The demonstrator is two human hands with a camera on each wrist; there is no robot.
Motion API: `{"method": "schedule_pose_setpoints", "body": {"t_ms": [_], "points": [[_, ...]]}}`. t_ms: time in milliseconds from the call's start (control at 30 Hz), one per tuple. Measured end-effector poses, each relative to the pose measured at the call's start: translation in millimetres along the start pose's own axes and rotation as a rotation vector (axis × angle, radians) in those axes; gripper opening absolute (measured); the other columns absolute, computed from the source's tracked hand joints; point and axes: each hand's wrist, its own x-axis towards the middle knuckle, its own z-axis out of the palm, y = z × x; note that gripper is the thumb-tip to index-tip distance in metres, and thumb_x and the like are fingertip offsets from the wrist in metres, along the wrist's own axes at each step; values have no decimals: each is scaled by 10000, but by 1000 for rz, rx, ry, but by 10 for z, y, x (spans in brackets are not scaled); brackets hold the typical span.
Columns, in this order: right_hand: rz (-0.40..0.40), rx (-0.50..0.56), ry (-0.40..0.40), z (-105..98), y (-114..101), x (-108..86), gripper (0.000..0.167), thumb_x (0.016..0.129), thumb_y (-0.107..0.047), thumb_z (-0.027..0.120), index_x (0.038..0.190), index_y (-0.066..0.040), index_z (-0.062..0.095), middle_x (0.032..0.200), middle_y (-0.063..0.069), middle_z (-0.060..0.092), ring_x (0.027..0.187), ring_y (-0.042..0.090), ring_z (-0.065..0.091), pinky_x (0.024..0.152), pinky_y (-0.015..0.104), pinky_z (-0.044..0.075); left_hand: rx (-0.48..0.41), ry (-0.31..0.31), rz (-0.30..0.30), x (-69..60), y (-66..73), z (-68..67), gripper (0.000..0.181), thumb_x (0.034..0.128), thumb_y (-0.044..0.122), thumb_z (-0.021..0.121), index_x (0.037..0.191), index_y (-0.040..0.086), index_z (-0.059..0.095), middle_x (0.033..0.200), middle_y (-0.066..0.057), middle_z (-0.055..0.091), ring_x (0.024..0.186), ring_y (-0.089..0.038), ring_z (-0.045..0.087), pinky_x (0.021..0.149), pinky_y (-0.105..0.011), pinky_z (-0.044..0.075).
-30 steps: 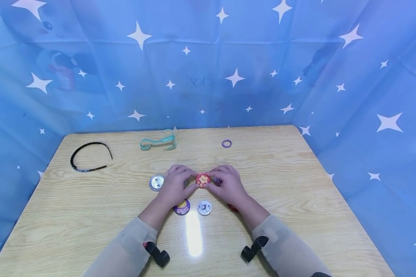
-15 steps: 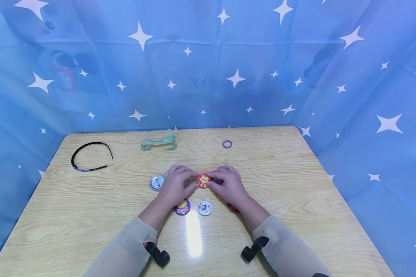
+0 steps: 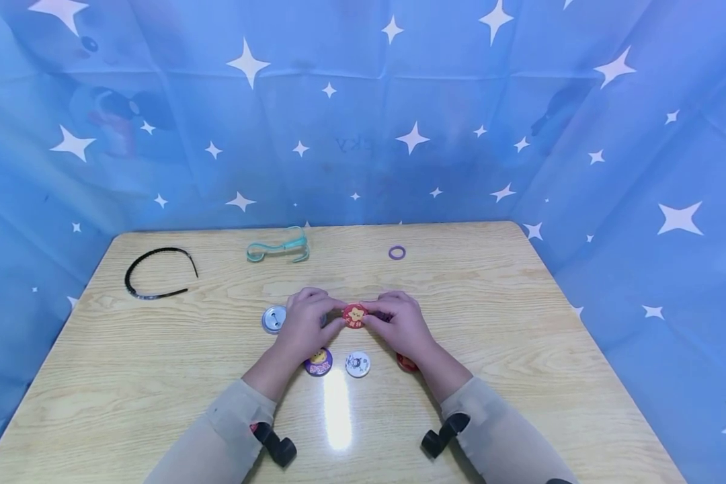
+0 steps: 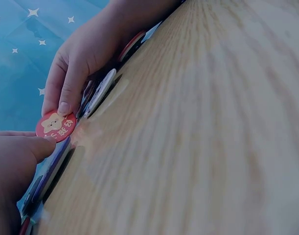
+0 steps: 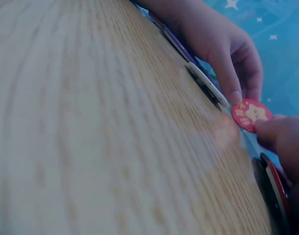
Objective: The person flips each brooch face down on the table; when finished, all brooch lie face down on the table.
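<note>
A round red pin badge (image 3: 355, 315) with a yellow star and lettering is held up between both hands near the middle of the table. My left hand (image 3: 307, 326) pinches its left edge between thumb and forefinger. On the opposite edge, my right hand (image 3: 399, 324) pinches it the same way. In the left wrist view the badge (image 4: 56, 126) shows its printed face. Below the hands lie a purple badge (image 3: 318, 361) and a white badge (image 3: 357, 364). Another red badge (image 3: 407, 364) is partly hidden by the right wrist. Beside the left hand, a badge (image 3: 273, 319) shows its silver pin back.
At the table's back left lies a black headband (image 3: 132, 275). Along the back are a teal looped plastic item (image 3: 281, 247), its kind unclear, and a purple ring-shaped band (image 3: 397, 253). A blue star-printed cloth (image 3: 351, 114) hangs behind the wooden table (image 3: 520, 349).
The right thumb has shifted slightly on the red badge, uncovering more of its lettering. Both hands otherwise stay in place, and the view has tilted a little.
</note>
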Motion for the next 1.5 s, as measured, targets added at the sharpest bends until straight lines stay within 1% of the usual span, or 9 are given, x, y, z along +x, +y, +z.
{"method": "schedule_pose_setpoints", "body": {"t_ms": [133,233,400,700,900,1000,1233,1367,1500], "points": [[-4,21,13,-4,4,-3,252,878,-134,901,1123,-168,852,1026,-22,788,1099,240,644,1013,495,481,-5,8,8,8,4,2,250,882,219,903,1118,191,826,1073,37,798,1182,-261,619,1071,-540,397],[-13,31,21,8,23,1,238,880,-143,903,1110,-181,857,1009,-44,783,1076,216,646,993,472,485,-3,17,16,14,7,0,225,884,209,900,1097,188,829,1058,35,800,1166,-255,632,1062,-532,403],[-18,35,24,25,50,6,230,882,-167,903,1105,-206,860,1005,-79,777,1081,192,646,990,458,486,6,30,27,9,11,-2,197,882,204,901,1069,184,840,1025,26,804,1135,-252,645,1035,-523,417],[-13,24,27,17,40,2,183,894,-157,892,1069,-204,864,1005,-78,765,1081,190,640,981,449,494,-4,34,43,-5,3,11,169,909,190,873,1076,191,850,1033,9,808,1134,-266,656,1017,-533,427],[-81,13,45,21,42,3,146,872,-125,905,986,-204,859,977,-88,771,1058,197,659,994,454,492,-8,47,62,-9,-16,24,163,907,163,870,1062,211,854,1034,28,809,1130,-266,666,990,-535,443],[-101,5,48,34,54,7,147,862,-110,909,969,-196,855,972,-82,775,1057,212,665,1006,463,484,-3,38,58,-11,-26,32,169,906,168,873,1068,213,850,1047,30,808,1157,-276,670,999,-543,453],[-53,-33,10,30,30,1,123,912,-123,870,977,-224,845,995,-96,774,1133,231,644,1068,496,438,-12,-13,19,-11,-13,23,172,939,240,851,1109,214,845,1082,33,804,1225,-296,663,1073,-572,432],[-28,-52,-1,30,18,2,118,932,-141,855,999,-237,841,996,-114,768,1154,219,635,1088,501,423,-16,-18,19,-13,12,7,201,941,307,848,1117,209,841,1083,34,802,1215,-291,661,1057,-571,436],[-27,-63,-5,34,18,3,124,931,-134,854,1007,-231,840,990,-104,766,1153,229,633,1079,510,427,-16,-31,17,-9,23,1,222,940,335,849,1121,209,835,1067,50,795,1173,-254,663,1037,-542,441]]}}
